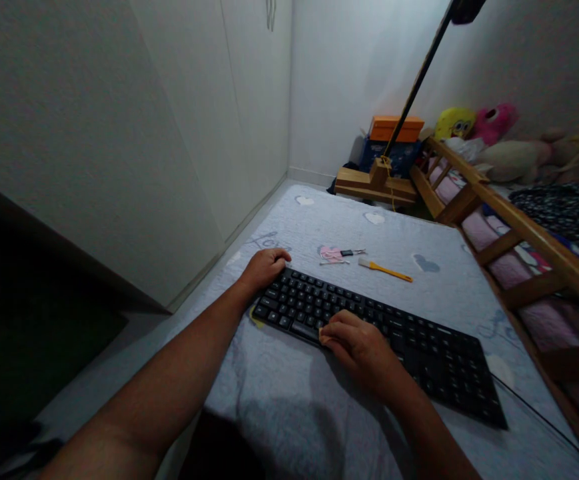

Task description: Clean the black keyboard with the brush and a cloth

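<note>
A black keyboard (314, 297) lies slantwise on a pale patterned cloth (289, 387). At its upper left corner rests my left hand (265, 268), fingers bent against the edge and thumb stretched out. My right hand (356, 340) is over the space bar area, its fingers pinched on a small light-brown piece that touches the keys. Behind the keyboard lie a yellow-handled brush (392, 271) and a black-banded bundle of white cord (348, 253); neither hand touches them.
The keyboard's cable (534, 410) runs off to the lower right. A wooden bed rail (534, 220) borders the right side. Beyond the cloth's far edge stand a wooden stand base (376, 183) with a dark pole and an orange box (396, 128). White cabinet doors (184, 133) rise at left.
</note>
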`<state>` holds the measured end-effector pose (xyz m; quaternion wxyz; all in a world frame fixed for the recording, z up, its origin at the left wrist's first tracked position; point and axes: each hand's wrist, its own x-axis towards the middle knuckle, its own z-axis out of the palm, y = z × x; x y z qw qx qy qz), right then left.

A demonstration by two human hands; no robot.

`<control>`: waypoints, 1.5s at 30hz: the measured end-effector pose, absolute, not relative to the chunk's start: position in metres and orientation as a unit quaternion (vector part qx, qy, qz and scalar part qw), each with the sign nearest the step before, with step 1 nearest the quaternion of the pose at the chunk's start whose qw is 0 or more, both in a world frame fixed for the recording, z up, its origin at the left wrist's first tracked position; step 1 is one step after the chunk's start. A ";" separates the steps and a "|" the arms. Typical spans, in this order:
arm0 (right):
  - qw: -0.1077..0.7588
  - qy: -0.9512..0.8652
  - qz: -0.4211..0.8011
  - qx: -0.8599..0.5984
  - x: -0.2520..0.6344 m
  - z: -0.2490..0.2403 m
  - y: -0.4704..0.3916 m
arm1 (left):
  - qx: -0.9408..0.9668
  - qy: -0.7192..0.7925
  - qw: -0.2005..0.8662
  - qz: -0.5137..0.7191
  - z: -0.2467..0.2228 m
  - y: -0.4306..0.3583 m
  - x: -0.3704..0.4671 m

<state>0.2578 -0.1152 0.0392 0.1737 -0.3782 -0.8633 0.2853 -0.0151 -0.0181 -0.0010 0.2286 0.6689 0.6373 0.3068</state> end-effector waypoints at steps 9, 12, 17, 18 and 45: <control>0.219 -0.834 0.364 -0.352 0.265 0.050 -0.113 | 0.669 0.638 0.230 0.304 -0.003 -0.017 -0.016; 0.253 -0.814 0.332 -0.404 0.266 0.047 -0.105 | 0.671 0.639 0.229 0.300 -0.001 -0.017 -0.015; 0.205 -0.838 0.309 -0.400 0.266 0.048 -0.098 | 0.670 0.637 0.232 0.302 -0.002 -0.017 -0.016; 0.190 -0.844 0.305 -0.397 0.265 0.049 -0.097 | 0.670 0.637 0.232 0.303 -0.002 -0.017 -0.016; 0.182 -0.832 0.121 -0.510 0.260 0.027 -0.054 | 0.673 0.635 0.237 0.298 -0.002 -0.017 -0.016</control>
